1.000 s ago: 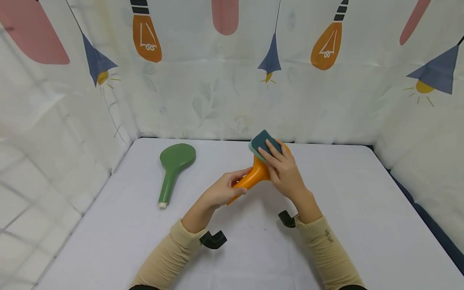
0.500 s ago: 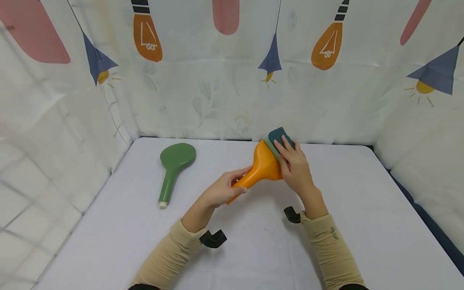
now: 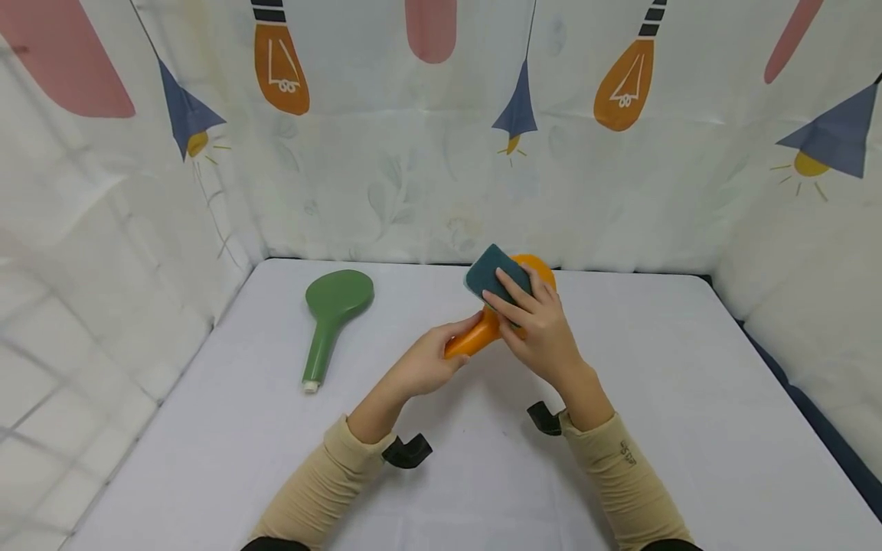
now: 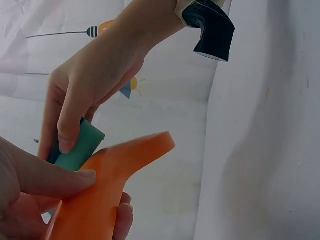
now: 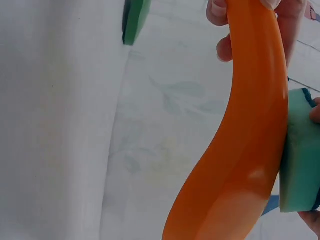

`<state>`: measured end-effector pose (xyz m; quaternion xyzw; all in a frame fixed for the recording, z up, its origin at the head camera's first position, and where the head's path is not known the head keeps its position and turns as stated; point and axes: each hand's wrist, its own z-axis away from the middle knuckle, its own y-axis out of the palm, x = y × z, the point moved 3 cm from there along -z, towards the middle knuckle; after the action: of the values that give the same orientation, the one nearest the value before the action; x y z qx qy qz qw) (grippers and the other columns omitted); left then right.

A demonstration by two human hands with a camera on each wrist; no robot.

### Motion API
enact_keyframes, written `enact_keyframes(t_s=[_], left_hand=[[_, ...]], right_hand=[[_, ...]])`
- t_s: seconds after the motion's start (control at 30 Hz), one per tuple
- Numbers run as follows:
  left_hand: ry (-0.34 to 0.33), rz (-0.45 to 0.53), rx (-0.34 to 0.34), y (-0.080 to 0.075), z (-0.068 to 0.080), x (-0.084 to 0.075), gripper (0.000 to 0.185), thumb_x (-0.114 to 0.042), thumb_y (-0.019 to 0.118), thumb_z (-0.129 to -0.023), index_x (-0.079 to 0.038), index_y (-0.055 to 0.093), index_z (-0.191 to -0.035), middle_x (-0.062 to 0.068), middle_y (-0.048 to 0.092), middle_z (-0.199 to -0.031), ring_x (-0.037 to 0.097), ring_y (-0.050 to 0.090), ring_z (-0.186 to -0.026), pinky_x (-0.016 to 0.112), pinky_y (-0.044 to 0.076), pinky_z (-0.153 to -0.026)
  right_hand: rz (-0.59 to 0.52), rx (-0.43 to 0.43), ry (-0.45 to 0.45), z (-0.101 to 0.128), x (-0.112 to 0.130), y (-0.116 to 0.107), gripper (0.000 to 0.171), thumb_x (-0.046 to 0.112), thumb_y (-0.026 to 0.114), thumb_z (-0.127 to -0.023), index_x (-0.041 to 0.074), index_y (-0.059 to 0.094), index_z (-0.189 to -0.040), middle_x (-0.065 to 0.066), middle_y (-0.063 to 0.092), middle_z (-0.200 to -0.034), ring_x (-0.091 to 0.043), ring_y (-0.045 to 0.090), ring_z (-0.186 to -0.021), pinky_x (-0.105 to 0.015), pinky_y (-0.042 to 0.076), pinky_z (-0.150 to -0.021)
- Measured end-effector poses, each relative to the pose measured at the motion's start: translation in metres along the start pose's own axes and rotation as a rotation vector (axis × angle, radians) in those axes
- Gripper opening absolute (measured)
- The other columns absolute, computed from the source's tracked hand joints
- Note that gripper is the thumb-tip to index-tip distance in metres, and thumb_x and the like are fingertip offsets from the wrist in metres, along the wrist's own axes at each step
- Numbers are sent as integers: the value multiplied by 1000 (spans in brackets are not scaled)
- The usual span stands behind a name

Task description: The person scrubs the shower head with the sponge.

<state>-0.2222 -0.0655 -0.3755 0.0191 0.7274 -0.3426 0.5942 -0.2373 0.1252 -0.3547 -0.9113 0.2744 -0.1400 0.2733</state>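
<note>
Orange shower head [image 4: 107, 190] between left hand [image 4: 30, 195], teal sponge [image 4: 80, 147].

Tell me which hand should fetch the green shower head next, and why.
Left, probably. The green shower head lies on the left hand's side of the table, and that hand only grips the orange shower head's handle. The right hand presses the sponge and would have to cross over.

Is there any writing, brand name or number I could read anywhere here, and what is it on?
Right sleeve: a small dark mark that may be lettering, too small and blurred to read.
Orange shower head, green shower head, sponge: no text shows in any view.
Backdrop cloth: only pictures of bulbs and lamps, no words.
</note>
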Motion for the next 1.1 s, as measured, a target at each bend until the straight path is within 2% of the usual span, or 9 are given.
enact_keyframes(t_s=[0.17, 0.27, 0.33, 0.57, 0.8, 0.87, 1.0, 1.1], left_hand=[[-32, 24, -11, 1, 1, -1, 64, 5, 60, -99, -12, 40, -158, 13, 55, -145, 26, 54, -102, 37, 48, -87], [-45, 75, -13, 1, 0, 1, 65, 5, 61, -99, -13, 41, -158, 13, 55, -145, 26, 54, -101, 35, 47, -86], [-47, 130, -24, 1, -2, 3, 65, 6, 61, -98, -11, 41, -158, 15, 55, -144, 27, 54, -103, 33, 48, -85], [-73, 325, -98, -6, -6, 10, 66, 7, 59, -96, -6, 39, -158, 22, 60, -127, 29, 58, -101, 32, 50, -85], [-122, 466, -142, -12, -6, 13, 66, 6, 59, -97, -4, 37, -158, 23, 61, -121, 26, 59, -94, 30, 48, -82], [-145, 508, -162, -13, -6, 14, 66, 5, 59, -97, -5, 37, -158, 23, 61, -121, 27, 60, -93, 30, 48, -82], [-207, 632, -211, -14, -8, 18, 64, 3, 57, -99, -7, 36, -159, 22, 62, -126, 24, 63, -91, 30, 49, -84], [-230, 728, -229, -14, -10, 21, 63, 3, 55, -101, -7, 35, -160, 23, 61, -131, 22, 64, -92, 33, 49, -90]], right_hand=[[24, -65, 146, 4, -14, -7, 39, -7, 73, -86, -1, 73, -124, -25, 58, -139, -58, 43, -133, -71, 37, -104], [20, -91, 242, 8, -22, -9, 38, -7, 71, -89, -2, 71, -126, -26, 56, -140, -58, 42, -135, -70, 33, -108], [-5, -86, 266, 9, -25, -9, 38, -7, 70, -90, -2, 70, -128, -26, 55, -141, -58, 40, -136, -70, 32, -109], [-173, 14, 219, 13, -31, -5, 41, -5, 72, -91, 1, 69, -132, -21, 54, -146, -52, 37, -141, -68, 36, -107], [-134, -70, 302, 21, -47, -4, 40, -9, 69, -91, -2, 68, -131, -23, 52, -146, -55, 37, -139, -69, 33, -107], [-143, -78, 274, 21, -46, -3, 40, -9, 69, -91, -2, 68, -130, -23, 53, -145, -56, 37, -139, -69, 35, -106], [-185, -60, 159, 19, -42, 1, 41, -10, 72, -88, -3, 70, -127, -24, 54, -144, -53, 40, -139, -67, 39, -105], [-196, -69, 148, 20, -43, 2, 41, -13, 73, -86, -4, 70, -126, -24, 55, -143, -52, 41, -139, -66, 41, -103]])
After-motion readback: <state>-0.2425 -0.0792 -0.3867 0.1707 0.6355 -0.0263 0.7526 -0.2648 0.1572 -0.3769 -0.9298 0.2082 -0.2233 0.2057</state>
